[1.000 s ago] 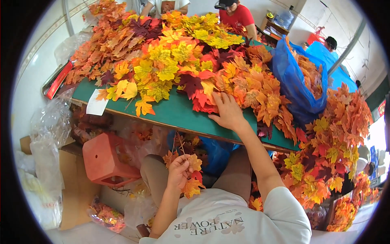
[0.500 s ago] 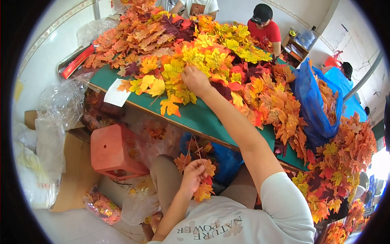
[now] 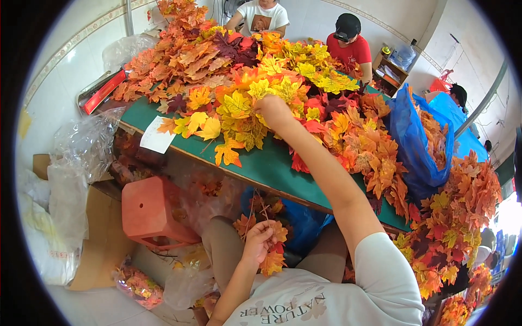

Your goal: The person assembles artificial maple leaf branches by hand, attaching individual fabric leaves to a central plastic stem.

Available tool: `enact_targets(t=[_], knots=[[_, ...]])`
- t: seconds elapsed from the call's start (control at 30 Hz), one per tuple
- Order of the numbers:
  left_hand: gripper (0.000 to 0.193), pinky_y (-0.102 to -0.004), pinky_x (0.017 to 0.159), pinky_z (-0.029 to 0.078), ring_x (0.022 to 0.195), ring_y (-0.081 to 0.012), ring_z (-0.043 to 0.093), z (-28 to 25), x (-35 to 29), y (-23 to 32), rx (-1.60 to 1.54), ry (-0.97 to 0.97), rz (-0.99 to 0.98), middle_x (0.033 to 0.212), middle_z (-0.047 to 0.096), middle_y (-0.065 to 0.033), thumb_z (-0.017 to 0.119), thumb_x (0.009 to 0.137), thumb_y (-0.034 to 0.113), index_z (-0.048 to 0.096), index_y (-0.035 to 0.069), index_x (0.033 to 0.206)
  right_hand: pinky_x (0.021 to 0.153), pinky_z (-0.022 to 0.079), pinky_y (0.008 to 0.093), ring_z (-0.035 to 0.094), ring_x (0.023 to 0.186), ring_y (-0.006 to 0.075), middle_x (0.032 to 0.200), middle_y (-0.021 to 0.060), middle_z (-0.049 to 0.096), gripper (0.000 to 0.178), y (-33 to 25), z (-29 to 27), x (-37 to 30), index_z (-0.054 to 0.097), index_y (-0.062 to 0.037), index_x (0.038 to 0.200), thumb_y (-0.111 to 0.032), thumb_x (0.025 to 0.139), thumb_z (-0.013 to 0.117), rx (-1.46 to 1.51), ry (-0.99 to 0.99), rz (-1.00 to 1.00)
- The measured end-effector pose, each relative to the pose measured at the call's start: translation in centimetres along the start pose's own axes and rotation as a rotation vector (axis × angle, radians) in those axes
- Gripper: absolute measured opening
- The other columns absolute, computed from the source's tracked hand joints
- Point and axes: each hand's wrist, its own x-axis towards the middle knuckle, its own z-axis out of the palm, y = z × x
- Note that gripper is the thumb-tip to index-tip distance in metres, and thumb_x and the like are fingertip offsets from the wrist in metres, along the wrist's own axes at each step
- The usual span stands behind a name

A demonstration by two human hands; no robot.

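Observation:
Low in front of my lap, my left hand (image 3: pixel 258 242) is closed with thumb and fingers pinched on a thin stringy stem of an artificial maple leaf garland (image 3: pixel 272 261). Orange and red leaves hang around that hand. My right hand (image 3: pixel 276 114) reaches over the table into the heap, its fingers curled against yellow artificial maple leaves (image 3: pixel 237 104); what its fingertips grip is hidden among them. A loose orange-yellow leaf (image 3: pixel 228 152) lies near the table edge, left of my right forearm.
Leaves cover much of the green table (image 3: pixel 266 165). A paper sheet (image 3: pixel 157 135) lies at its left edge, near a coral stool (image 3: pixel 145 209). A blue bag (image 3: pixel 409 141) of leaves stands right. Two people, one in a red shirt (image 3: pixel 350 53), sit across the table.
My right hand has shifted slightly right and down within the yellow leaves. My left hand stays almost in place, keeping its pinch on the garland. The view has tilted a little.

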Motion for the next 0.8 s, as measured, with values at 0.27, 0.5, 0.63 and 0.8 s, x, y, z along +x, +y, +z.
enact_targets(t=[0.27,0.5,0.63,0.8], knots=[[0.018,-0.023,0.061,0.05,0.066,-0.0116,0.057,0.5,0.1,-1.0,0.02,-0.047,-0.022,0.088,0.061,-0.0036,0.055,0.087,0.004,0.057,0.004,0.105,0.067,0.049,0.0409,0.059,0.077,0.0347,0.081,0.0165,0.06,0.011,2.0,-1.7,-1.6,0.066,-0.0053,0.086,-0.008,0.078,0.058,0.118,0.233,-0.019],[0.018,-0.023,0.061,0.05,0.066,-0.0113,0.057,0.4,0.1,-0.9,0.001,-0.053,-0.019,0.089,0.062,-0.0044,0.054,0.087,0.004,0.057,0.004,0.105,0.071,0.049,0.0391,0.06,0.083,0.0345,0.088,0.016,0.06,0.021,0.2,-0.3,-1.7,0.064,-0.0045,0.096,-0.003,0.078,0.054,0.168,0.231,-0.135],[0.018,-0.0231,0.061,0.049,0.067,-0.0115,0.057,-0.3,0.3,-0.5,0.003,-0.042,0.007,0.089,0.062,-0.0042,0.055,0.087,0.004,0.058,0.004,0.104,0.081,0.047,0.0394,0.051,0.105,0.0337,0.12,0.0161,0.049,0.039,-0.8,-0.3,-0.4,0.06,-0.0155,0.113,-0.003,0.076,0.055,0.003,0.269,-0.076],[0.018,-0.0234,0.061,0.049,0.066,-0.012,0.056,-0.5,0.5,0.1,-0.005,-0.013,0.001,0.088,0.062,-0.0035,0.055,0.087,0.005,0.058,0.004,0.104,0.099,0.035,0.0454,0.03,0.126,0.0387,0.134,0.0136,0.036,0.043,-0.9,0.7,1.6,0.06,-0.0231,0.114,-0.008,0.074,0.059,-0.355,0.209,-0.289]])
